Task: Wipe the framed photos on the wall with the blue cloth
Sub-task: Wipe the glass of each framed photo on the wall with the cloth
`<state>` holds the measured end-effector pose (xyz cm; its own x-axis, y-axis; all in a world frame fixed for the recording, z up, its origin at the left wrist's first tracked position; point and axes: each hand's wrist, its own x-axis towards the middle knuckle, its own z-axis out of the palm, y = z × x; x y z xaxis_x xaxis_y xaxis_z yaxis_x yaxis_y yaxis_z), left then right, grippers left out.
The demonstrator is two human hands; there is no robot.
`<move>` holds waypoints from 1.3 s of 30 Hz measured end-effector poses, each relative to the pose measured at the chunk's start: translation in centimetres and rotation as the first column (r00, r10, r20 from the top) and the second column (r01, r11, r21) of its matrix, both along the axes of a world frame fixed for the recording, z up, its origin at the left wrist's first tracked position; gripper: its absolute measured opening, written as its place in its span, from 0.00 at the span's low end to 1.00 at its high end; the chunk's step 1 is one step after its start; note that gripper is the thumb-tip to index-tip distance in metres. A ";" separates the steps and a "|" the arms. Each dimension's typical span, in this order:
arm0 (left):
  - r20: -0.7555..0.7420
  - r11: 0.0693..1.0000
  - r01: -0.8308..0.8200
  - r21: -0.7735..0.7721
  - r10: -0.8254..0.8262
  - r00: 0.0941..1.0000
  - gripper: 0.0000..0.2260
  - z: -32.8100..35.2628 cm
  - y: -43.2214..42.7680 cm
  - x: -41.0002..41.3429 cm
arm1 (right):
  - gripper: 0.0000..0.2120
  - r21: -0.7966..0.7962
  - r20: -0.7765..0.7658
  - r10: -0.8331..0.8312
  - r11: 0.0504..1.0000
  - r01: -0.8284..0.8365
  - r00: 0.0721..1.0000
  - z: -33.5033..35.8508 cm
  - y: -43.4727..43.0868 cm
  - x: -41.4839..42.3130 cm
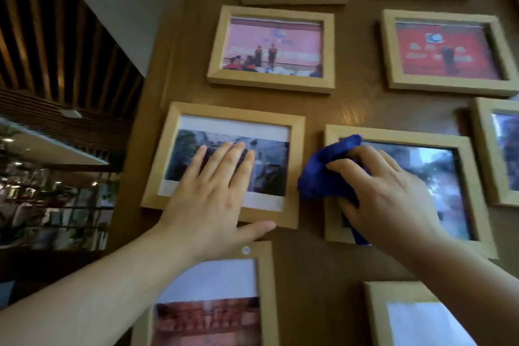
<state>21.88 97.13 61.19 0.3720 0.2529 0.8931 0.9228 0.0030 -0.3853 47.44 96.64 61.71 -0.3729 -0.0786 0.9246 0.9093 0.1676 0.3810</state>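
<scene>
— Both hands are up on the wall. What does each one do?

— Right hand (393,194) has its fingers curled around the blue cloth (325,171), bunched into a wad, and it presses the cloth on the left part of the middle-row frame (466,177). Left hand (213,191) is spread flat, palm on the glass of the neighbour frame (295,166) just to the left, with the thumb under its lower edge. I think it only steadies itself there.

— How much of the job is finished?

— It is hard to say. No glass shows clear marks of wiping or of dust, so I cannot tell which frames are already clean. At least nine frames hang on the wooden wall (356,109): some near its upper edge, two near the lower edge. My guess is that most of them still wait for the cloth.
</scene>
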 end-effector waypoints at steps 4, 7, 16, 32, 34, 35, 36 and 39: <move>0.015 0.998 -0.053 0.025 0.053 0.999 0.47 0.8 -0.7 -5.8 | 0.22 0.015 0.014 0.049 0.999 -0.049 0.999 1.5 0.3 -4.7; 0.066 0.998 -0.065 0.008 0.064 0.996 0.50 1.3 -1.0 -8.8 | 0.21 0.045 0.012 0.032 0.998 -0.033 0.999 2.9 0.5 -7.4; 0.177 0.998 0.006 -0.060 0.004 0.984 0.53 0.9 1.0 -13.8 | 0.20 -0.011 -0.054 0.005 1.000 -0.006 0.999 5.5 1.5 -15.4; 0.105 0.978 0.206 0.028 -0.208 0.973 0.49 0.2 4.4 -14.7 | 0.19 0.003 -0.034 -0.187 0.982 0.187 0.982 5.5 0.8 -14.8; 0.105 0.973 0.226 0.036 -0.229 0.968 0.50 0.0 4.6 -14.6 | 0.20 -0.021 -0.056 -0.197 0.980 0.196 0.979 4.9 1.0 -13.8; 0.106 0.972 0.232 0.038 -0.235 0.966 0.50 0.0 4.7 -14.6 | 0.20 -0.031 -0.051 -0.186 0.982 0.185 0.981 4.5 1.0 -13.8; 0.103 0.970 0.239 0.043 -0.242 0.965 0.50 0.0 4.7 -14.5 | 0.21 -0.036 -0.033 -0.173 0.985 0.171 0.984 4.1 1.0 -14.1; 0.088 0.967 0.246 0.062 -0.251 0.964 0.49 -0.1 4.8 -14.5 | 0.20 -0.015 0.072 -0.110 0.994 0.112 0.991 3.1 1.0 -16.9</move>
